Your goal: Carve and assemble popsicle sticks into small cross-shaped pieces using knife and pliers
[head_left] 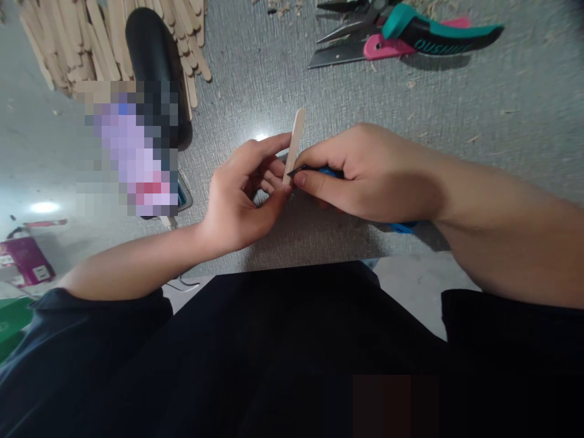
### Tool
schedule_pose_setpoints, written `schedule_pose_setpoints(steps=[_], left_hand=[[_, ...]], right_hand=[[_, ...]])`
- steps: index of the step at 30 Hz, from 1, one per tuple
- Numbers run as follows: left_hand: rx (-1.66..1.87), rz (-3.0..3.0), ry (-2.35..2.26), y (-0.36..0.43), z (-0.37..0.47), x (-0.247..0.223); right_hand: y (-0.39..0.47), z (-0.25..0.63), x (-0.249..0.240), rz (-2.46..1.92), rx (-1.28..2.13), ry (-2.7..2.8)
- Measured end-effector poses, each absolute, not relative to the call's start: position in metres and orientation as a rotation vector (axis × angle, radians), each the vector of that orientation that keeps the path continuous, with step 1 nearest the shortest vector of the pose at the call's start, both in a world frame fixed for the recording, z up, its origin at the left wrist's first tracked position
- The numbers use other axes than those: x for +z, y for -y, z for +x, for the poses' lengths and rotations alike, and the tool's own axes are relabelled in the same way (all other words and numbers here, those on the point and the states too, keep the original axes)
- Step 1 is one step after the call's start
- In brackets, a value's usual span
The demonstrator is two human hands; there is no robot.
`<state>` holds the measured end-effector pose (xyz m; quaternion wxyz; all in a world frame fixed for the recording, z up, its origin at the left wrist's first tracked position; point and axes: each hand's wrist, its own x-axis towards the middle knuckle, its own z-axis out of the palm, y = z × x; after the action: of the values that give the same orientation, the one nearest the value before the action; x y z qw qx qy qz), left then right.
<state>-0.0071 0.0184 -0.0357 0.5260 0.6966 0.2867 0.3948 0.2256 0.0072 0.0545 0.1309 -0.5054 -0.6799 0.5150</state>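
My left hand (244, 191) holds a pale wooden craft stick (296, 135) between thumb and fingers, its rounded end pointing up and away from me. In my right hand (365, 173) is a utility knife (328, 173) with a blue body and a dark blade. The blade lies against the lower part of the stick, close to my left thumb tip. Most of the knife is hidden inside my right fist; a bit of blue shows below the wrist. Both hands are just above the grey textured table (246, 91).
A heap of craft sticks (86, 42) lies at the back left, beside a black rounded case (155, 61) and a blurred-out purple item (132, 158). Pliers with teal-and-black handles (438, 36) rest over a pink-handled cutter (378, 47) at the back right. Wood shavings are scattered around.
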Motion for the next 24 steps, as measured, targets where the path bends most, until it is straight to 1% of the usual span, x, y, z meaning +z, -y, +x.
schedule_pose_setpoints(steps=[5, 9, 13, 17, 24], left_hand=[[0.989, 1.740, -0.590, -0.021, -0.007, -0.033], [0.966, 1.797, -0.652, -0.022, -0.008, -0.031], [0.951, 1.807, -0.714, -0.021, -0.009, -0.029], [0.930, 1.765, -0.734, -0.021, -0.009, -0.029], [1.036, 1.779, -0.695, -0.020, -0.005, -0.029]], right_hand=[[-0.006, 0.230, 0.043, -1.462, 1.485, 1.948], [-0.006, 0.233, 0.034, -1.388, 1.502, 1.971], [-0.002, 0.229, 0.038, -1.469, 1.457, 1.921], [0.002, 0.227, 0.043, -1.487, 1.517, 1.818], [0.001, 0.222, 0.048, -1.566, 1.498, 1.761]])
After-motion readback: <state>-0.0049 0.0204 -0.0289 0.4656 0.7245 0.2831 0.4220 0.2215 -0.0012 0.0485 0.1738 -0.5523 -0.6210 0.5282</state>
